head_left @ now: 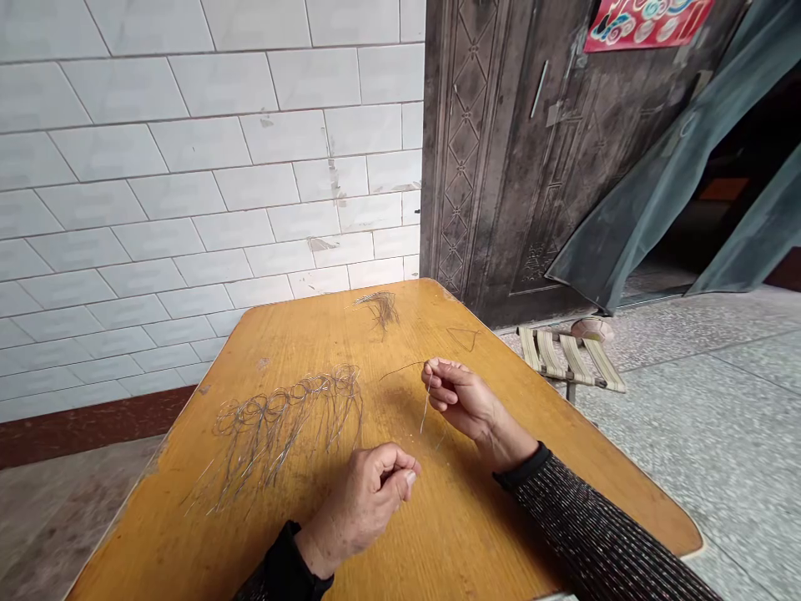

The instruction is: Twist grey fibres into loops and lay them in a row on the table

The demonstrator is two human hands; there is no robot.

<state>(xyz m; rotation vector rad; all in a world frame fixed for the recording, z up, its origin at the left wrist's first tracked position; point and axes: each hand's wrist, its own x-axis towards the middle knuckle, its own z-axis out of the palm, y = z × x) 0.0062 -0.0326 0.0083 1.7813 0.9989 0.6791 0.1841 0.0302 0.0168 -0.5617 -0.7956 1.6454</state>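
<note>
My right hand (pixel 460 402) is raised over the middle of the table, its thumb and fingertips pinched on a thin wire (pixel 400 369). One part of the wire reaches out to the left and another hangs down below the fingers. Nearer to me, my left hand (pixel 369 505) is closed, thumb against the curled fingers; whether anything is inside is hidden. To its left lies a row of several thin wires with looped ends (pixel 279 405), their loose tails pointing towards me.
A small bunch of wires (pixel 380 307) lies at the far end of the wooden table (pixel 476 526). A bent wire (pixel 463 337) rests near the right edge. Behind are a white tiled wall (pixel 263 175) and a dark door (pixel 481 184). A strap-topped folding stool (pixel 569 359) stands to the right.
</note>
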